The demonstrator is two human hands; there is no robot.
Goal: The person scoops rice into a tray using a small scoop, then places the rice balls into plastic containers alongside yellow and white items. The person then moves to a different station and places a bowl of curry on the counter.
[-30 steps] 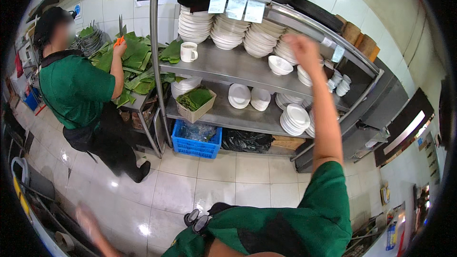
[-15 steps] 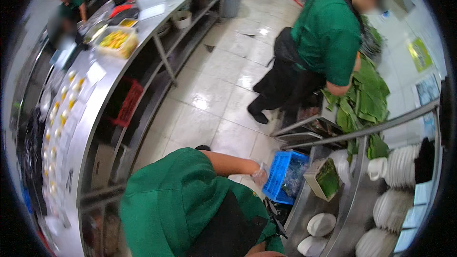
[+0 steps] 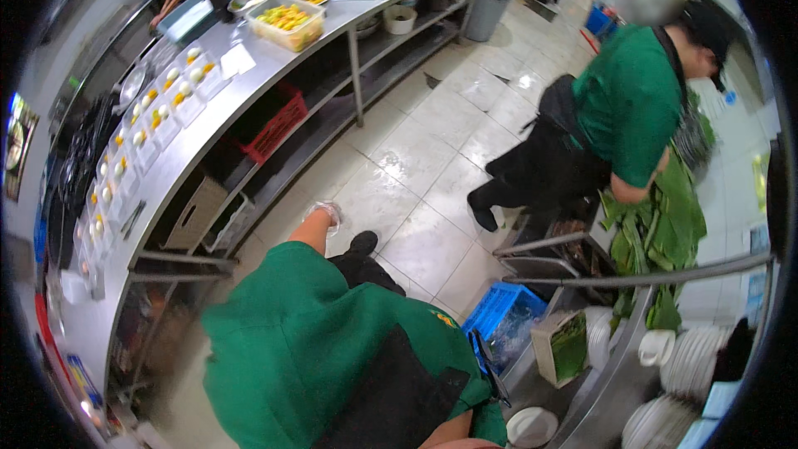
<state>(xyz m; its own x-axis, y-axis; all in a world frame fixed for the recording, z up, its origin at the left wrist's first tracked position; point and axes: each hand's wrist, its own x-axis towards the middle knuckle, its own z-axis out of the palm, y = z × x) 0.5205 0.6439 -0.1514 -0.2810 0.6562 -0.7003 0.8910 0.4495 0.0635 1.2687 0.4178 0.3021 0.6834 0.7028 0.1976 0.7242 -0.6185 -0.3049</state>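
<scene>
My left hand (image 3: 330, 214), in a thin clear plastic glove, is held out over the tiled floor between the steel counter (image 3: 179, 170) and the shelf side. Its fingers are small and smeared, so their pose and whether they hold anything are unclear. Of my right arm (image 3: 449, 431) only a piece shows at the lower edge; my right hand is out of view. On the counter, nearest my left side, stand rows of clear plastic containers (image 3: 141, 137) with white and yellow, egg-like pieces. A pair of metal tongs (image 3: 133, 219) lies beside them.
At right are a blue crate (image 3: 499, 309), a bin of cut green leaves (image 3: 568, 351), stacked white plates (image 3: 694, 362) and a metal rail (image 3: 640, 280). A co-worker (image 3: 628, 108) stands by large leaves (image 3: 665, 216). A tub of yellow pieces (image 3: 287, 23) sits farther along the counter.
My left hand has swung from beside the blue crate leftward toward the counter. The view has turned left, so the counter and co-worker appear farther right.
</scene>
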